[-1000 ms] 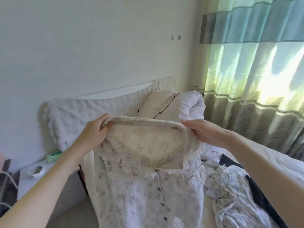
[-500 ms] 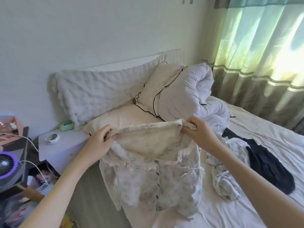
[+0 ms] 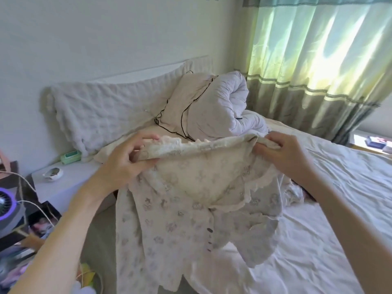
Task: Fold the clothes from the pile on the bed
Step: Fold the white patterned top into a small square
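Observation:
A cream patterned pyjama top with a frilled collar and dark buttons hangs in front of me, held by its shoulder line over the bed's left edge. My left hand pinches the left shoulder. My right hand grips the right shoulder, fingers curled over the fabric. The rest of the clothes pile is mostly hidden behind the top and my right arm. The bed has a wrinkled white sheet.
A pillow and a rolled white duvet lie at the head of the bed. A white bedside table with a small dish and a green box stands on the left. A fan sits lower left. Curtains hang on the right.
The top has come lower over the bed, still held by both shoulders. My view has tilted down and left, and the clothes pile has gone behind the top and my right arm.

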`<state>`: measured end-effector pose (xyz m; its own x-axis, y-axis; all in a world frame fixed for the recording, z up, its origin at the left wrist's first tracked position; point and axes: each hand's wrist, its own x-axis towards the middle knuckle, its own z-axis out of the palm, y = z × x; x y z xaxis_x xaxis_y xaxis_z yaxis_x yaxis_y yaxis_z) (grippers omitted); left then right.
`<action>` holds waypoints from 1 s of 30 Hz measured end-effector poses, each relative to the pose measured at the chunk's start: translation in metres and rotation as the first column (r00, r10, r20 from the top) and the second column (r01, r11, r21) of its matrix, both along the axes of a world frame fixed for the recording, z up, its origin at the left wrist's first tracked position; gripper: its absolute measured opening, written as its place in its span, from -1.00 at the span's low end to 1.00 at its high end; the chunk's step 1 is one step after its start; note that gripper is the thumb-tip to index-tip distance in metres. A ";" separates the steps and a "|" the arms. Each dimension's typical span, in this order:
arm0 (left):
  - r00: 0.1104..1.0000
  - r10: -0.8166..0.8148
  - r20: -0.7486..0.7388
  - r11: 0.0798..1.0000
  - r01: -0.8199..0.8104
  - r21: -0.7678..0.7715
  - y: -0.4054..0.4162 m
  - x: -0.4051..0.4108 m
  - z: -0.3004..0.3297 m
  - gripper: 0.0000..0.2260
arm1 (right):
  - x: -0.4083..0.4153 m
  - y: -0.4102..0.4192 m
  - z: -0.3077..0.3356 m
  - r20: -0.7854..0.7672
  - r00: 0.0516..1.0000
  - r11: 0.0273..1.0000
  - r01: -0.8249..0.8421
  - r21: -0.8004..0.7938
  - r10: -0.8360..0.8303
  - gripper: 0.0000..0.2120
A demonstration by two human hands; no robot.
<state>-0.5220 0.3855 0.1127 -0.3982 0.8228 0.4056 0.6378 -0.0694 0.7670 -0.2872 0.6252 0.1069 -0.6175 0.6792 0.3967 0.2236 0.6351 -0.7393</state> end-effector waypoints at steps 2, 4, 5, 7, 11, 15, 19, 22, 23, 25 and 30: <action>0.997 -0.065 0.046 0.995 0.061 0.080 0.003 -0.002 0.016 -0.70 | 0.003 0.002 0.017 -0.023 1.000 0.998 0.017 0.063 -0.016 -0.71; 0.996 -0.060 0.064 0.989 0.051 0.139 0.012 -0.009 0.025 -0.78 | 0.000 0.011 0.028 -0.045 0.999 0.992 0.034 0.118 -0.028 -0.65; 0.997 -0.038 0.073 0.986 0.026 0.164 0.020 -0.014 0.026 -0.83 | -0.004 0.017 0.030 -0.047 0.998 0.989 0.043 0.143 -0.037 -0.63; 0.997 0.051 0.062 0.982 -0.062 0.179 0.043 -0.028 0.019 -0.84 | -0.017 0.033 0.026 -0.027 0.998 0.981 0.057 0.187 -0.052 -0.59; 0.971 0.235 -0.041 0.968 -0.230 0.100 0.098 -0.063 -0.019 -0.83 | -0.060 0.079 -0.008 0.087 0.994 0.983 0.054 0.178 -0.070 -0.59; 0.901 0.385 -0.198 0.921 -0.389 0.022 0.166 -0.117 -0.071 -0.84 | -0.124 0.148 -0.065 0.241 0.967 0.991 0.054 0.124 -0.083 -0.59; 0.835 0.442 -0.327 0.870 -0.488 -0.072 0.248 -0.191 -0.136 -0.88 | -0.207 0.227 -0.145 0.364 0.926 0.991 0.056 0.124 -0.098 -0.58; 0.814 0.461 -0.353 0.833 -0.534 -0.144 0.316 -0.253 -0.197 -0.86 | -0.277 0.288 -0.213 0.428 0.899 0.995 0.055 0.086 -0.087 -0.59; 0.807 0.464 -0.365 0.816 -0.550 -0.180 0.337 -0.272 -0.220 -0.85 | -0.300 0.307 -0.235 0.450 0.889 0.996 0.061 0.060 -0.081 -0.59; 0.832 0.454 -0.320 0.773 -0.546 -0.322 0.379 -0.310 -0.270 -0.74 | -0.342 0.344 -0.283 0.499 0.864 0.998 0.068 0.002 -0.060 -0.61; 0.915 0.368 -0.164 0.683 -0.386 -0.620 0.414 -0.356 -0.395 -0.31 | -0.390 0.384 -0.410 0.593 0.805 0.986 0.113 -0.121 -0.019 -0.56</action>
<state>-0.8781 0.7998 -0.2822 -0.7292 0.6711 -0.1340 0.5211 0.6714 0.5270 -0.6767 1.0089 -0.3027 -0.6516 0.7468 -0.1332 0.6825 0.5006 -0.5326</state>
